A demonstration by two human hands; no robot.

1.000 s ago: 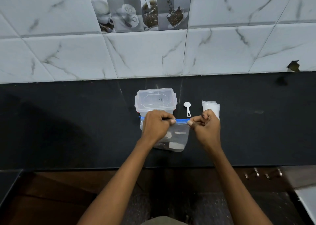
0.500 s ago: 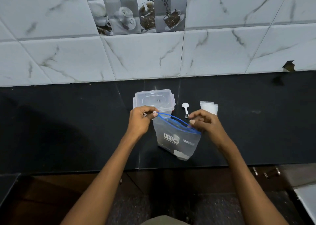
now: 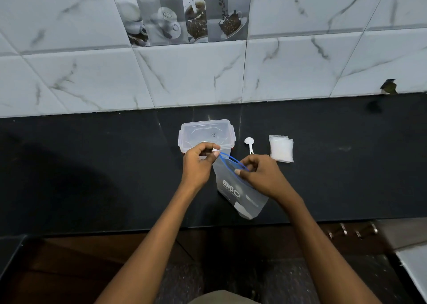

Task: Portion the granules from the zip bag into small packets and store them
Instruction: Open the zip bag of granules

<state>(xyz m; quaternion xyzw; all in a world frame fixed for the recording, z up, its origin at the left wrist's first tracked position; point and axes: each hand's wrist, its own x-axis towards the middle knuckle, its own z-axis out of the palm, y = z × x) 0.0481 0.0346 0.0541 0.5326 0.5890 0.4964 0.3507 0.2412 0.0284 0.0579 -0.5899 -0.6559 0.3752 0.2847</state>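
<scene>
Zip bag: a translucent plastic zip bag with a blue seal strip (image 3: 240, 191) is held upright and tilted above the black stone table (image 3: 92, 169); the mouth is pulled apart; white lettering is seen on its face; the contents cannot be made out.
Left grip: the left hand (image 3: 198, 165) is pinched shut on the far left end of the blue strip, between thumb and fingertips.
Right grip: the right hand (image 3: 261, 177) is closed on the near right edge of the bag mouth, thumb on top.
Box: a clear rectangular plastic box with a clip-on lid (image 3: 206, 135) is set on the table just behind the left hand; the lid is on; nothing can be told inside.
Spoon: a small white plastic spoon (image 3: 249, 143) is laid between the box and the packets, bowl away from the person.
Packets: small clear plastic packets filled with white granules (image 3: 281, 149) are stacked flat to the right of the spoon.
Wall: grey-veined white marble tiles (image 3: 184, 75) are seen behind the table.
</scene>
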